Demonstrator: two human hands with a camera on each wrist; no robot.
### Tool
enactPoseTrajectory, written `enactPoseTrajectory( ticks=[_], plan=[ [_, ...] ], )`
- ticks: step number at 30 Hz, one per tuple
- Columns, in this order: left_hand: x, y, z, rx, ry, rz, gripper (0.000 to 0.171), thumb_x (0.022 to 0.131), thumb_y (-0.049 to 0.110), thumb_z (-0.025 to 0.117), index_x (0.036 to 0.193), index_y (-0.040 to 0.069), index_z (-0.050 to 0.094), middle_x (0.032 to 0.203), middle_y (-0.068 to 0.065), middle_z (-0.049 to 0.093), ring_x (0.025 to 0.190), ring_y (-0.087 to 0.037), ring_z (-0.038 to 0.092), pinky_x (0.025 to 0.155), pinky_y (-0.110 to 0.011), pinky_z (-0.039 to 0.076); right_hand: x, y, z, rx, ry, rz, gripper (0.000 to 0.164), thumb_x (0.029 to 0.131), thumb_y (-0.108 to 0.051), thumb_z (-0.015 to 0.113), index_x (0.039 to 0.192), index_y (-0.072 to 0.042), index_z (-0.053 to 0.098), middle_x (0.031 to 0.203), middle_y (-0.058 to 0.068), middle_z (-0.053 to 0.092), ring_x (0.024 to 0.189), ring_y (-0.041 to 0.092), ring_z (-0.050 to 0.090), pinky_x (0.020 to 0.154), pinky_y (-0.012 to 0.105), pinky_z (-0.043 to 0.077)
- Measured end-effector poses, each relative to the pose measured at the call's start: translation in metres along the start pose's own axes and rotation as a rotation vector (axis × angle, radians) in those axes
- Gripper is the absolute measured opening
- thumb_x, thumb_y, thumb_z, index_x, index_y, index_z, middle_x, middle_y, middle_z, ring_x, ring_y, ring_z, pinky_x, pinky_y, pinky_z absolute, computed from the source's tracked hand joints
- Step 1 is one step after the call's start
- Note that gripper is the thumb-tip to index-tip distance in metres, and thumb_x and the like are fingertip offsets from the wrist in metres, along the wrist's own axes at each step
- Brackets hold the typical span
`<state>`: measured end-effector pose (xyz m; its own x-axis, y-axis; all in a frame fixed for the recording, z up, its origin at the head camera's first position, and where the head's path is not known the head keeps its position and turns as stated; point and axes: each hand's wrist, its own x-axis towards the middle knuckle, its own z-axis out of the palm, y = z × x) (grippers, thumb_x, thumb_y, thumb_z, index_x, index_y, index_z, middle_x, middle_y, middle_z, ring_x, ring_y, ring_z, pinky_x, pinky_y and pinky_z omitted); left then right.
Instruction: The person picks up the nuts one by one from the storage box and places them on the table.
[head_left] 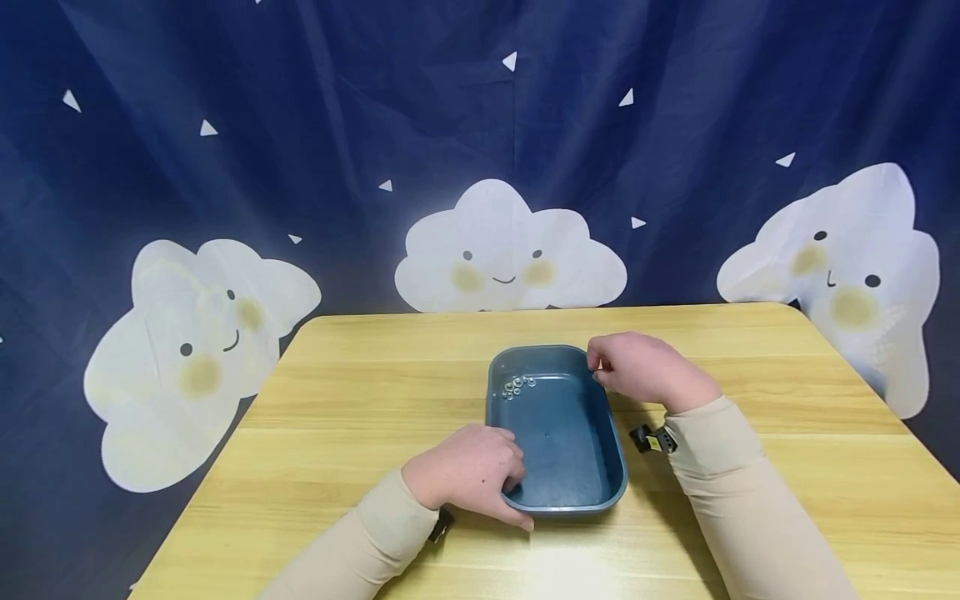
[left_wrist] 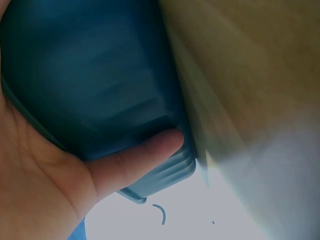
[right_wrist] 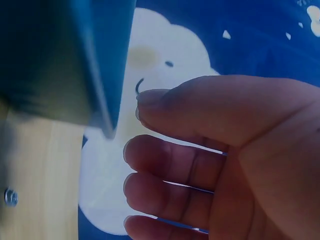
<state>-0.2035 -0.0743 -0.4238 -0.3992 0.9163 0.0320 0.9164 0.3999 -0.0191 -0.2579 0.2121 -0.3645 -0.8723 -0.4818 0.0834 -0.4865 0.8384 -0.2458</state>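
A deep blue plastic tray with rounded corners is on the wooden table, in the middle of the head view. Several small shiny metal rings lie in its far left corner. My left hand grips the near left corner. Its fingers reach over the rim to the inside, and the thumb presses along the outer wall. By the far right corner, my right hand hovers with loosely curled fingers. The right wrist view shows nothing between them, and a gap separates them from the tray's rim.
The table extends on both sides of the tray, and a dark blue curtain with white clouds hangs behind it. One small shiny metal piece appears over the wood in the right wrist view.
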Motion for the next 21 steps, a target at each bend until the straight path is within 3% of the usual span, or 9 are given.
enactPoseTrajectory(
  ticks=[10, 21],
  plan=[
    [-0.002, -0.003, 0.002, 0.008, 0.021, 0.003, 0.057, 0.074, 0.076, 0.07, 0.055, 0.029, 0.045, 0.061, 0.021, 0.038, 0.066, -0.002, 0.039, 0.055, -0.018, 0.032, 0.005, -0.028, 0.003, -0.031, 0.019, -0.085, 0.012, 0.088, -0.009, 0.071, 0.085, -0.019, 0.063, 0.076, -0.009, 0.056, 0.068, 0.013, 0.051, 0.066, 0.034, 0.046],
    [-0.002, 0.0, 0.002, 0.029, 0.029, -0.017, 0.058, 0.073, 0.077, 0.07, 0.053, 0.029, 0.044, 0.059, 0.022, 0.038, 0.065, -0.002, 0.038, 0.052, -0.018, 0.03, 0.01, -0.048, 0.013, -0.027, 0.002, -0.182, 0.011, 0.087, -0.009, 0.072, 0.088, -0.017, 0.065, 0.084, -0.009, 0.06, 0.071, 0.01, 0.053, 0.07, 0.033, 0.049]
  ],
)
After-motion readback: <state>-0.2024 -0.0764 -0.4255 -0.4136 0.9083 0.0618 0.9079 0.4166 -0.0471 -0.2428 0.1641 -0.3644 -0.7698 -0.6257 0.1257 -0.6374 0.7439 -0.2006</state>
